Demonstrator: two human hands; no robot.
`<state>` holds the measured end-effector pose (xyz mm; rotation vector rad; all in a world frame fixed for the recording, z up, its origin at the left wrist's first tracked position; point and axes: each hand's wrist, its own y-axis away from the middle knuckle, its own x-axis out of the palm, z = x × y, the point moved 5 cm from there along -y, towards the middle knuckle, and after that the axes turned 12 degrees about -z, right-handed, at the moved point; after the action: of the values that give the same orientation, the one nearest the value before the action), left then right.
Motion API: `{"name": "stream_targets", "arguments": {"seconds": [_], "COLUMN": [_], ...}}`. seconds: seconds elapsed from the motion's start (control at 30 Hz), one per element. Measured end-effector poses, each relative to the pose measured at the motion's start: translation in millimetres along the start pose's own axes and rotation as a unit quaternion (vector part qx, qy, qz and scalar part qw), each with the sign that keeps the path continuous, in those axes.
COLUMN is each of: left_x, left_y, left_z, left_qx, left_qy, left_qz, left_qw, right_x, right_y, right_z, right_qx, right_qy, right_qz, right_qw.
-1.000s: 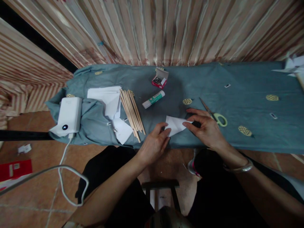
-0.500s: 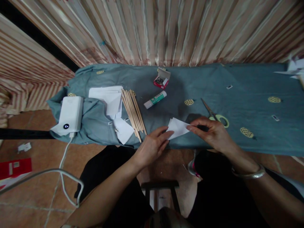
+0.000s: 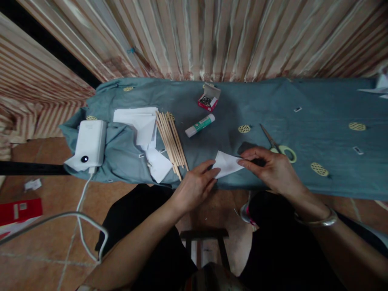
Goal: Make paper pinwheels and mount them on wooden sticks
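Note:
A small folded piece of white paper (image 3: 228,163) is held between both hands near the front edge of the cloth-covered table. My left hand (image 3: 197,184) pinches its left end between thumb and fingers. At the right tip, my right hand (image 3: 269,167) grips the paper with thumb and forefinger. Green-handled scissors (image 3: 276,146) lie just beyond my right hand, partly open. Left of the paper rests a bundle of thin wooden sticks (image 3: 172,141). A glue stick (image 3: 200,125) lies behind the paper.
An open red box (image 3: 208,98) of small metal items stands at the back. White papers (image 3: 145,127) lie left of the sticks, and a white power bank (image 3: 90,143) with a cable sits at the far left. More paper (image 3: 380,85) is at the right edge.
The folded paper's outline has changed slightly: its upper left edges now look like a single point. Both hands keep their hold. The view has shifted a little.

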<state>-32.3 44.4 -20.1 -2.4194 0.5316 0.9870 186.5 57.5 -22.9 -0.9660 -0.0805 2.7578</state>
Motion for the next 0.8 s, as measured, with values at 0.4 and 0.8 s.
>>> {"name": "stream_targets", "arguments": {"seconds": [0.4, 0.8], "left_x": [-2.1, -0.2], "left_y": [-1.4, -6.0], "left_z": [-0.6, -6.8], "left_qx": [-0.012, 0.041], "left_qy": [0.010, 0.032], "left_qz": [0.007, 0.023], "left_qw": [1.000, 0.998], "right_x": [5.3, 6.8], "right_y": [-1.3, -0.6], "right_z": [-4.2, -6.3], "right_qx": [0.009, 0.012], "right_qy": [0.000, 0.004], "right_qz": [0.026, 0.034], "right_qw": [1.000, 0.999]}}
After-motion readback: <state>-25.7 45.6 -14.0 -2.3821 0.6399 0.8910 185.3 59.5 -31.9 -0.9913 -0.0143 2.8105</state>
